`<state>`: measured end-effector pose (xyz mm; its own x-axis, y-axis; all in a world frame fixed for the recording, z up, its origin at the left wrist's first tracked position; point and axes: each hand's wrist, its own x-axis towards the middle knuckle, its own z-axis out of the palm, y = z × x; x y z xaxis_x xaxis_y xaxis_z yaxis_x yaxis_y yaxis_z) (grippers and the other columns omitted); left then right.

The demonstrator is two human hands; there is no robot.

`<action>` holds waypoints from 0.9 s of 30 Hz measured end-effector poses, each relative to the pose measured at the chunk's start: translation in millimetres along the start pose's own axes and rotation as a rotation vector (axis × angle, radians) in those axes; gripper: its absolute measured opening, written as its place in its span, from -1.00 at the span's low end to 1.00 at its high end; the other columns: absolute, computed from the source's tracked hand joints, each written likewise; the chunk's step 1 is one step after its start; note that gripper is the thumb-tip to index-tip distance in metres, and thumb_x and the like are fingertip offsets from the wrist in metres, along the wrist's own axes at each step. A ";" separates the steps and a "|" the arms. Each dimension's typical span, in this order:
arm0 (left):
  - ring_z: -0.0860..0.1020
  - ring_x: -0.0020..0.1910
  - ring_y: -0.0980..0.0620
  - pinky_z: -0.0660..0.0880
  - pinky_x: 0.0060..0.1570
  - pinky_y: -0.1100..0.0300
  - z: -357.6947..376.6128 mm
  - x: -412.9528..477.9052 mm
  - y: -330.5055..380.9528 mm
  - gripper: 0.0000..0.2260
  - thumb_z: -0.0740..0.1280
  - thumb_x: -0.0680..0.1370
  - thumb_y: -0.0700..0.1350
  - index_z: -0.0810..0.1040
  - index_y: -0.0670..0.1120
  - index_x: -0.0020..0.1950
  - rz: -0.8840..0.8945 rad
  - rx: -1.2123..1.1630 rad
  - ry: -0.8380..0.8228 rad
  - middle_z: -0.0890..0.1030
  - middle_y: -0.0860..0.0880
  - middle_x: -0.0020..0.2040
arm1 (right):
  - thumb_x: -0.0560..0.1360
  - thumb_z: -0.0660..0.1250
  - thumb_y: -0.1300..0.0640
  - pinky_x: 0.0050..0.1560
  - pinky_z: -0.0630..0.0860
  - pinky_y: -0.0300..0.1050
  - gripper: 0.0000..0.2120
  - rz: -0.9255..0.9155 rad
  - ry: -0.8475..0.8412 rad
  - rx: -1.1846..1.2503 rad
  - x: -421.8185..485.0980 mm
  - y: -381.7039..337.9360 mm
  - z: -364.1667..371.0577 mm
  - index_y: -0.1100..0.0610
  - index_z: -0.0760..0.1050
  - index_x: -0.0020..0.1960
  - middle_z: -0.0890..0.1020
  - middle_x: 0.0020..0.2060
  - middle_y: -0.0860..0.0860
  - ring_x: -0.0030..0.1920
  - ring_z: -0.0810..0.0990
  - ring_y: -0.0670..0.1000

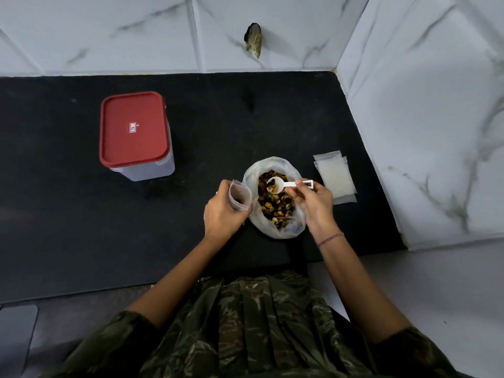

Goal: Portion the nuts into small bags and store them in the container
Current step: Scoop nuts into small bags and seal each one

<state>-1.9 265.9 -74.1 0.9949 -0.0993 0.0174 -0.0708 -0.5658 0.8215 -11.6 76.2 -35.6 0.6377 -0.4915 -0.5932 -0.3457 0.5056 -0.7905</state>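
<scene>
A large clear plastic bag (252, 173) full of mixed nuts (275, 204) lies open on the black counter (81, 227). My left hand (222, 212) grips a small clear zip bag (240, 195), mouth open, just left of the big bag. My right hand (313, 203) pinches the handle of a white measuring scoop (275, 184), which hovers over the nuts with a few pieces in its bowl. The container (136, 135), clear with a red lid on, stands at the back left.
A small stack of empty zip bags (336, 177) lies right of the nut bag, close to the marble side wall (422, 132). A tiled wall runs behind the counter. The counter's front edge is near my body.
</scene>
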 end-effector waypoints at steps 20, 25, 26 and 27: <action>0.62 -0.12 0.09 0.58 -0.16 0.11 -14.7 13.8 19.7 -0.62 0.49 0.43 0.05 0.43 -0.04 0.12 0.008 0.017 0.131 0.61 0.10 -0.05 | 0.49 0.37 0.23 -0.09 0.61 -0.20 -0.93 -0.436 -0.245 -0.255 -71.1 -15.9 46.3 0.15 0.56 -0.02 0.68 -0.16 0.06 -0.15 0.69 -0.03; 0.59 -0.17 0.14 0.56 -0.18 0.11 -18.4 14.1 21.5 -0.61 0.49 0.41 0.10 0.41 -0.01 0.07 -0.047 -0.015 0.126 0.60 0.10 -0.14 | 0.48 0.40 0.17 -0.16 0.56 -0.29 -0.94 -0.860 -0.240 -0.656 -70.9 -1.1 46.0 0.11 0.54 -0.06 0.66 -0.21 -0.05 -0.19 0.64 -0.14; 0.59 -0.18 0.15 0.55 -0.19 0.13 -19.5 13.9 22.1 -0.60 0.49 0.41 0.11 0.40 -0.01 0.08 -0.051 -0.028 0.121 0.60 0.11 -0.14 | 0.48 0.40 0.18 -0.15 0.54 -0.30 -0.94 -0.942 -0.264 -0.716 -70.6 1.9 45.4 0.13 0.54 -0.06 0.65 -0.20 -0.06 -0.18 0.62 -0.14; 0.60 -0.18 0.15 0.55 -0.20 0.14 -20.5 14.1 22.2 -0.60 0.49 0.40 0.11 0.41 -0.01 0.08 -0.050 -0.043 0.119 0.61 0.10 -0.14 | 0.48 0.39 0.22 -0.12 0.53 -0.32 -0.94 -1.002 -0.305 -0.751 -70.7 4.5 45.0 0.15 0.54 -0.06 0.65 -0.18 -0.05 -0.14 0.61 -0.14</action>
<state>12.0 268.8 -43.9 0.9988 0.0270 0.0413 -0.0206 -0.5322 0.8464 -27.3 145.1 9.7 0.9390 -0.1912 0.2858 0.1356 -0.5578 -0.8188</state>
